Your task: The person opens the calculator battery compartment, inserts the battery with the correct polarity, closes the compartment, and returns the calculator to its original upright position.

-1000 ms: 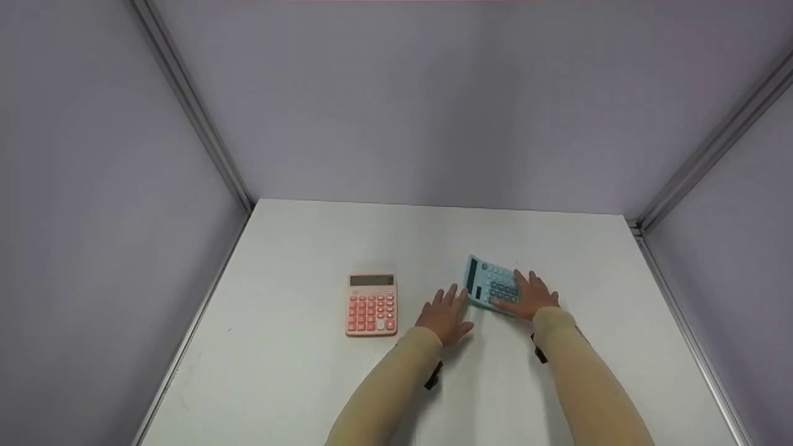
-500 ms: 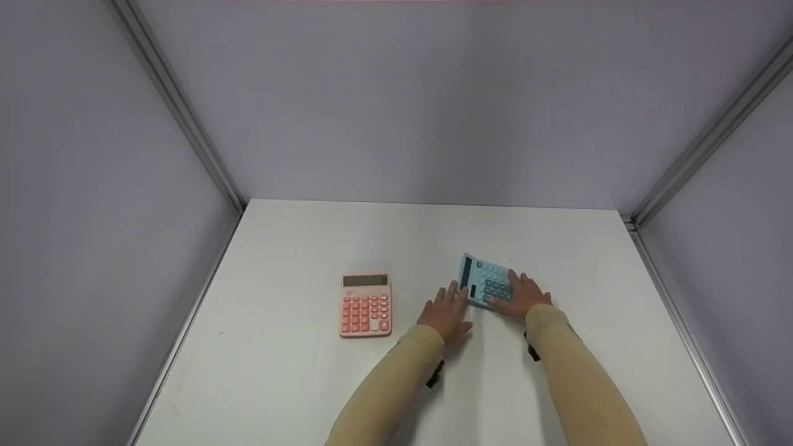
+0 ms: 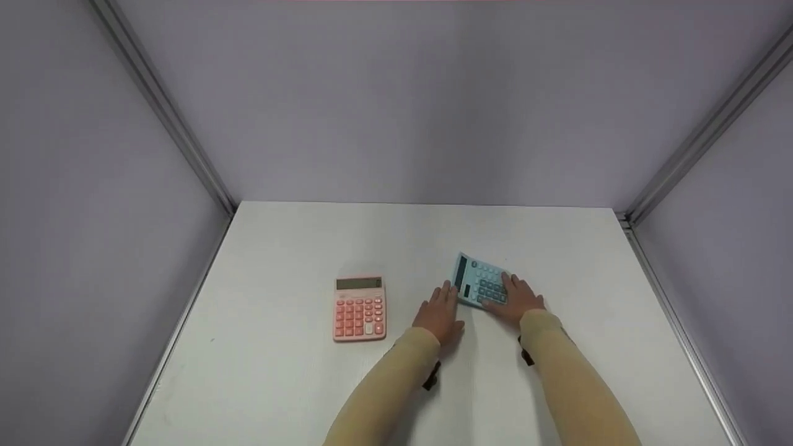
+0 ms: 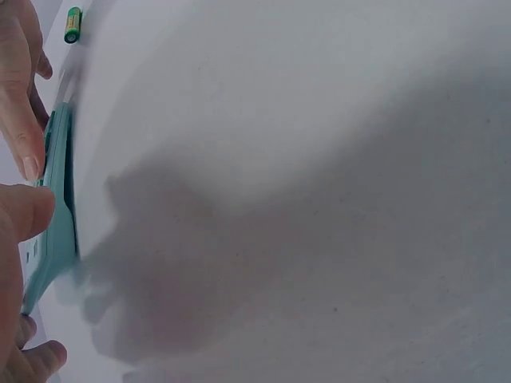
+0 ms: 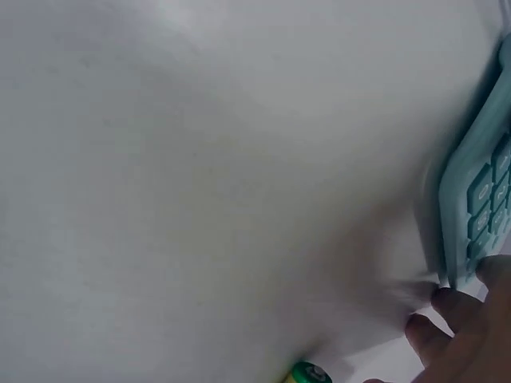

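Observation:
A light-blue calculator (image 3: pixel 486 272) lies at a slant on the white table, its dark display facing left. My right hand (image 3: pixel 519 300) rests over its right end, fingers spread near the upper side and thumb by the lower keys. By the display end, my left hand (image 3: pixel 437 314) lies with straight fingers, their tips at the calculator's lower left corner. In the left wrist view, the calculator's side (image 4: pixel 60 215) shows between both hands. A pink calculator (image 3: pixel 360 310) lies flat farther left, apart from the hands.
A green battery (image 4: pixel 73 25) lies on the table beyond the calculator in the left wrist view; its end also shows in the right wrist view. The head view does not show it. Grey walls (image 3: pixel 433 105) enclose the white table (image 3: pixel 279 248) behind and at both sides.
The whole head view has shifted slightly, so everything sits farther left in it. The hands stay at the blue calculator; the left fingers have drawn a little closer together.

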Demonstrator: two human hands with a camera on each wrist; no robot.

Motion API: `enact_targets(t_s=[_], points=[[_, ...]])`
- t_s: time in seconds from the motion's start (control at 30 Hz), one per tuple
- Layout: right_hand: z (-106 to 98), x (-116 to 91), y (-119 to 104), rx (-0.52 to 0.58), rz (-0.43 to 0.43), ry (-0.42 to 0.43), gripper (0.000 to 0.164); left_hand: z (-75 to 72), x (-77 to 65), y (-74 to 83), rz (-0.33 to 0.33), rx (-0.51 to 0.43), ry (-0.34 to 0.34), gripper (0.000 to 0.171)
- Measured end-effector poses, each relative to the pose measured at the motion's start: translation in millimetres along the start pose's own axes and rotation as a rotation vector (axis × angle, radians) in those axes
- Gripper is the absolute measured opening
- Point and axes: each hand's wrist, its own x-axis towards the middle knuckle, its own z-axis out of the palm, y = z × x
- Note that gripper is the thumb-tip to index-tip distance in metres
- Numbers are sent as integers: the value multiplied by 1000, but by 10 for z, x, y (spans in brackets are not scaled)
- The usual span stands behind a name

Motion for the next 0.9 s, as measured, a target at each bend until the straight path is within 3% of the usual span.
enact_targets(t_s=[0.4,0.7,0.9], points=[[62,-56,-55,-10,-12,12,111,44,-86,-83,19,-7,25,74],[73,-140,-72,-44,-52,-18,110,61,-240,-154,23,-93,36,72],[82,-234,-132,-42,-90,-36,108,66,-253,-219,13,-116,44,78]])
